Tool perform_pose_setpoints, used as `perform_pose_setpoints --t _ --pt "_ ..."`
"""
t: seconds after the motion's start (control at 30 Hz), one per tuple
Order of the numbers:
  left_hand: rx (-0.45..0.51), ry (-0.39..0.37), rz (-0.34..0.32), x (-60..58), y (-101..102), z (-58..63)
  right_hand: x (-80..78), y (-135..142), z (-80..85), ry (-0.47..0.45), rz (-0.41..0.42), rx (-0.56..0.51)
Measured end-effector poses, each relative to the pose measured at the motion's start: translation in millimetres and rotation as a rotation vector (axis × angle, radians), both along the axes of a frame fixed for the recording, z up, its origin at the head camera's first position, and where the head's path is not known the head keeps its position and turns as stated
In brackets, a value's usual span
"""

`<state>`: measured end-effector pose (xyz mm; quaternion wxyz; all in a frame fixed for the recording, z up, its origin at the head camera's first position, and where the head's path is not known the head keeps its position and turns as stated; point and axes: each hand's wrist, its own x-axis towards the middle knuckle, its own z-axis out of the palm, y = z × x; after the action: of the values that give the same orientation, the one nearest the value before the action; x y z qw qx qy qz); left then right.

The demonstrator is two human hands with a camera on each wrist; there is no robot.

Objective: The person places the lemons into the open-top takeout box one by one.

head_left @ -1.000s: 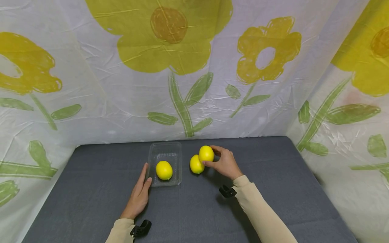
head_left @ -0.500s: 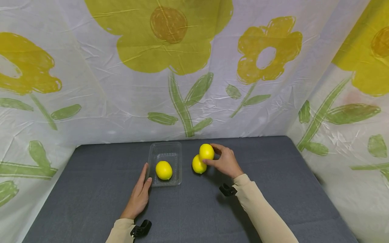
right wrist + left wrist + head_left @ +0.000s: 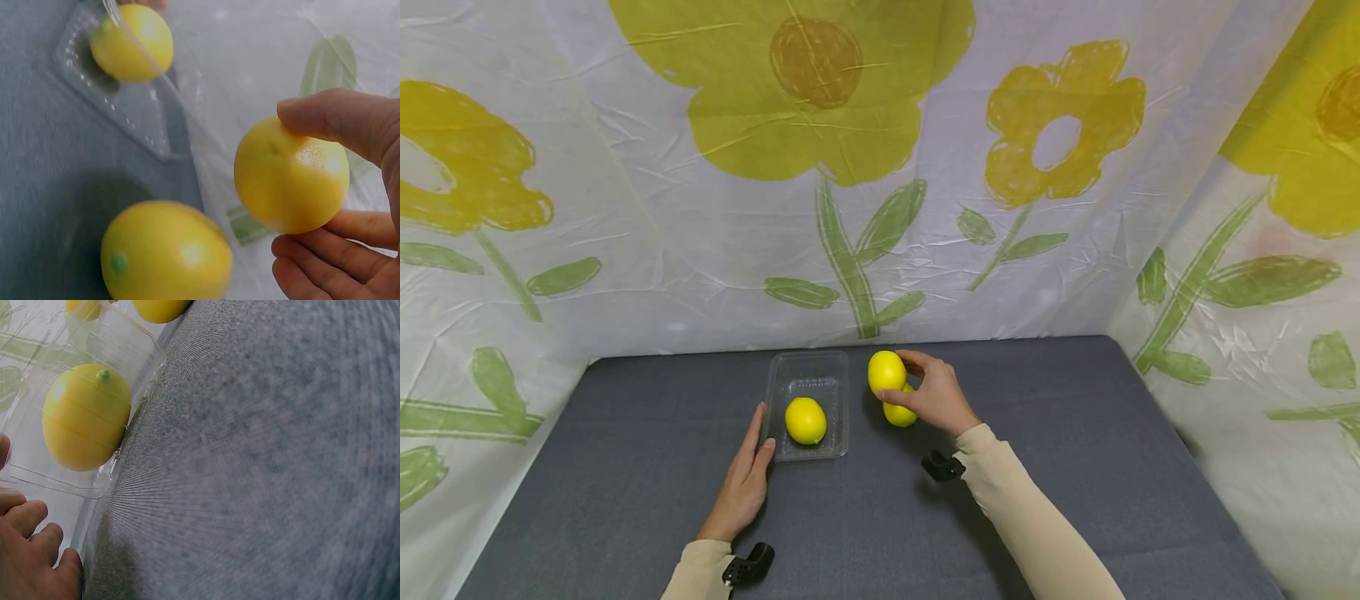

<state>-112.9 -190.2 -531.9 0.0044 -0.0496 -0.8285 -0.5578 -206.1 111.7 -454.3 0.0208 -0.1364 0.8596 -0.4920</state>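
My right hand (image 3: pixel 928 392) grips a yellow lemon (image 3: pixel 886 371) (image 3: pixel 291 175) and holds it in the air just right of a clear plastic tray (image 3: pixel 808 371). A second lemon (image 3: pixel 901 413) (image 3: pixel 165 253) lies on the grey table under that hand, partly hidden by it. A third lemon (image 3: pixel 805 420) (image 3: pixel 85 417) (image 3: pixel 131 40) sits inside the tray near its front. My left hand (image 3: pixel 747 471) rests flat on the table, its straight fingers (image 3: pixel 28 550) touching the tray's front left corner (image 3: pixel 62 487).
A grey cloth-covered table (image 3: pixel 1075 467) fills the lower view. White sheets printed with yellow flowers (image 3: pixel 820 108) hang close behind and on both sides. A small black wrist mount shows under each sleeve (image 3: pixel 940 467) (image 3: pixel 747 565).
My right hand has carried its lemon up and to the left, toward the tray, now above the lemon on the table. The left hand and the tray have stayed put.
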Motion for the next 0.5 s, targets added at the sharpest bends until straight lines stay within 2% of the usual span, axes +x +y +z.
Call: perform_pose_setpoints --t 0.5 --pt "0.009 0.005 0.000 -0.1 0.3 -0.3 -7.8 -48.1 -5.3 -0.023 0.112 0.030"
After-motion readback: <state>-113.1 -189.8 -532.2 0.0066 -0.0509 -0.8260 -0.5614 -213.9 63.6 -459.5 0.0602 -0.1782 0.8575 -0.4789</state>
